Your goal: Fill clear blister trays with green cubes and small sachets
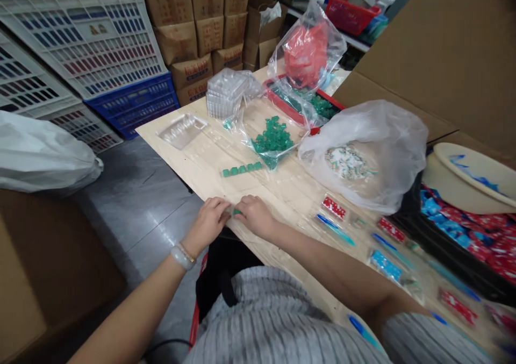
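Note:
At the table's front edge my two hands are close together with fingers bent. A small green piece [237, 212] shows at the fingertips of my right hand [257, 216], which is closed on it; much of it is hidden. My left hand [207, 220] is closed too, its fingertips beside that piece, and what they hold is hidden. Just beyond, a row of several small green plastic pieces [242, 169] lies on the table. Farther back, a heap of similar green pieces [274, 137] sits on a clear plastic bag.
A clear tray [182, 130] and stacked clear boxes [226, 96] are at the table's far left. A bag of small white pieces [350, 162], a red-rimmed tray [282, 103] and packed sets with blue pens [334, 228] occupy the right side. Cartons [197, 79] and crates [133, 103] stand behind.

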### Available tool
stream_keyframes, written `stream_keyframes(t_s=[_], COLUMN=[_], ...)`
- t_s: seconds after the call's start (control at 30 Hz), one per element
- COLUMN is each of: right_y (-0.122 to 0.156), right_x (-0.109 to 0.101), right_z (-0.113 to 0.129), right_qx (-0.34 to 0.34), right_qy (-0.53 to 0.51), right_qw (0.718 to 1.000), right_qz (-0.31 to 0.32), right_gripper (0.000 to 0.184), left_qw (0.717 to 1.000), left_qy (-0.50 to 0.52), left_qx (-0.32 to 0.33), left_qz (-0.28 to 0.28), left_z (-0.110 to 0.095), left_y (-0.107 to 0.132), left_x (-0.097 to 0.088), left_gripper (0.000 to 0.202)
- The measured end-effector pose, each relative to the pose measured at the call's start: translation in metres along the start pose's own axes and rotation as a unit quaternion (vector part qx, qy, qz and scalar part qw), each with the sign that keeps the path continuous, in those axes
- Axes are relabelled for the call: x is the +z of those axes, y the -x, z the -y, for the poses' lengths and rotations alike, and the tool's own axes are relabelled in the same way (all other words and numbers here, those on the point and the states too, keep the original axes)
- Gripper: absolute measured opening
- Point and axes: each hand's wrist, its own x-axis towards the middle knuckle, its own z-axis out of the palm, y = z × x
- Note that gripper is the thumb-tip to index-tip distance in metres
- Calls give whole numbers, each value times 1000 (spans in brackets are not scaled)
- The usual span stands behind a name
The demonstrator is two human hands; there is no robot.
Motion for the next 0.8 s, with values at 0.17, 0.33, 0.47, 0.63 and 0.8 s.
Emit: stream_keyframes(t_s=[0.17, 0.33, 0.47, 0.63, 0.8], right_y=[-1, 4, -15, -85, -156], right_x=[7, -11, -50, -97, -120], right_z=[2, -30, -86, -172, -224], right_qx=[21, 22, 61, 148, 187], right_qy=[33, -60, -91, -32, 15], right_qw=[999, 995, 976, 968, 971], right_qz=[-11, -73, -188, -200, -149], right_gripper=[19, 48, 36, 25, 28], left_qw=[1000, 999, 993, 998, 990], left_qy=[-9, 15, 49, 42, 58], left_qx=[-5, -2, 35, -39, -127], left_qz=[-9, -50, -98, -27, 26], left_z=[0, 1, -7, -16, -3], left_y=[2, -13, -87, -227, -301], left_x=[8, -3, -22, -17, 11], left_gripper=[24, 26, 24, 21, 7])
